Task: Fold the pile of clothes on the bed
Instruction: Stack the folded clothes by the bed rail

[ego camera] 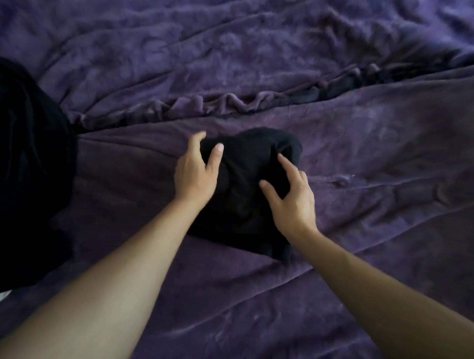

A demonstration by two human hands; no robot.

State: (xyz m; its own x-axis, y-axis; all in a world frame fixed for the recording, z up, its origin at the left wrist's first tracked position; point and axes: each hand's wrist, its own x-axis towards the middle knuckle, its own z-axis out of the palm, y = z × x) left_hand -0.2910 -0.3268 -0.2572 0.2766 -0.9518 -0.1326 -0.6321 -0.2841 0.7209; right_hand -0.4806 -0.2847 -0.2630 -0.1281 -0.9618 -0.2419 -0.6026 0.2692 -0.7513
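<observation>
A small black cloth garment [243, 185], nearly folded, is gripped by the left hand [195, 175] and pressed by the spread right hand [294, 197]; the black clothes heap [24, 172] left of it seems unfolded.

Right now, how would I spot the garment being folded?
Start from the wide purple blanket. Near its middle lies a small black bundle, touched by the left hand and right hand. Unlike the larger black heap at the left edge, it is compact.
</observation>
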